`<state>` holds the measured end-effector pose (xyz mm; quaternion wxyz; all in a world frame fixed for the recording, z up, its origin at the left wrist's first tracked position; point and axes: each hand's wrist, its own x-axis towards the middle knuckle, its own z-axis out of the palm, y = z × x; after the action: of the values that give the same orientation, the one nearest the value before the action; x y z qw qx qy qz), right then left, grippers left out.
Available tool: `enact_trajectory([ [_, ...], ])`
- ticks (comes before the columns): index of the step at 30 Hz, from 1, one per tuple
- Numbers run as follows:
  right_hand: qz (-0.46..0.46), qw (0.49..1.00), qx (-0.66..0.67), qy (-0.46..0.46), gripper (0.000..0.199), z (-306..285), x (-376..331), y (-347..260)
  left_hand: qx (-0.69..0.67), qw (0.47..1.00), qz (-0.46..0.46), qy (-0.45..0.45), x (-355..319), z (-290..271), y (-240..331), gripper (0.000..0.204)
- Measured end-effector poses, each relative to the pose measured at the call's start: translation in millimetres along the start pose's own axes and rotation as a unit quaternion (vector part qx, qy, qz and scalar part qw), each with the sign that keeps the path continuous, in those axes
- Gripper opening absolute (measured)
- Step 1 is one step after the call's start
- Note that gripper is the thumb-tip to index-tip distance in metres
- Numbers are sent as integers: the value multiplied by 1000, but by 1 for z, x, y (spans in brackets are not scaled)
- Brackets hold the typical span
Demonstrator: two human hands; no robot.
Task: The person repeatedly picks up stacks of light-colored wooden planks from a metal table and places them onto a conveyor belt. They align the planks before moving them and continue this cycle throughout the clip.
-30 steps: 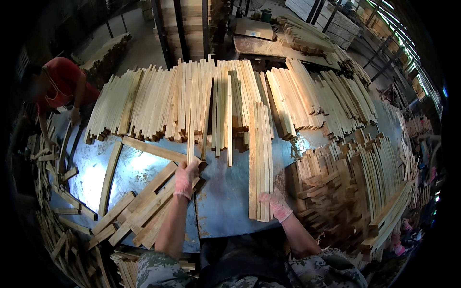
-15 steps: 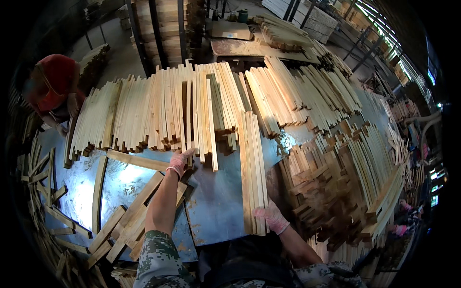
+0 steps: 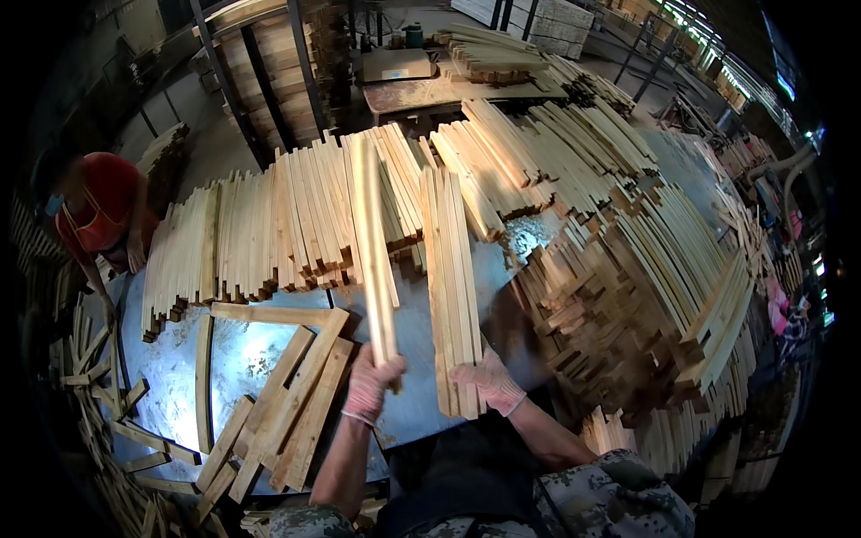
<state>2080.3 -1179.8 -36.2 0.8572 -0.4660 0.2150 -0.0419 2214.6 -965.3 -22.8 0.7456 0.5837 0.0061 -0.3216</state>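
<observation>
My left hand [image 3: 372, 384], in a pinkish work glove, is closed round the near end of a long wooden strip [image 3: 374, 260]. That strip is tilted up over the table and slightly blurred by motion. My right hand [image 3: 489, 381], gloved alike, grips the near end of a small bundle of wooden strips [image 3: 446, 296] held side by side, lengthwise away from me. Beyond both hands, a long row of upright-packed strips [image 3: 260, 229] lies across the metal table [image 3: 413, 394]. The gap between the held strip and the bundle is narrow.
Loose wooden pieces [image 3: 291, 403] lie crisscrossed at the left. A large stack of strips [image 3: 619, 314] stands close by on the right, with more strips [image 3: 502, 152] behind. A person in red [image 3: 103, 211] works at the far left. A metal rack [image 3: 260, 85] holds timber.
My left hand has drawn a strip from the row toward me and to the right, lifting it. The bundle in my right hand has shifted slightly left. The whole view has turned a little.
</observation>
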Motion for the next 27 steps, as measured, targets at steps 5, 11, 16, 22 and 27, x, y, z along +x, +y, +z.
enact_trajectory([
  [5, -50, 999, 13, -10, 68, 16, -43, -33, 86, 989, -10, -118, -49, 63, -5, 73],
  [11, -131, 987, -19, 86, 90, 7, -85, -84, 215, 948, 80, -221, -50, 126, 38, 70],
  [16, -314, 936, -15, 159, 108, -7, -127, -182, 220, 899, 48, -376, -56, 235, 116, 70],
  [22, -369, 898, -36, 238, 116, -52, -178, -307, 143, 818, 136, -540, -29, 396, 162, 104],
  [27, -166, 875, -235, 389, 108, -118, -213, -383, 181, 773, -55, -605, 22, 507, 141, 72],
])
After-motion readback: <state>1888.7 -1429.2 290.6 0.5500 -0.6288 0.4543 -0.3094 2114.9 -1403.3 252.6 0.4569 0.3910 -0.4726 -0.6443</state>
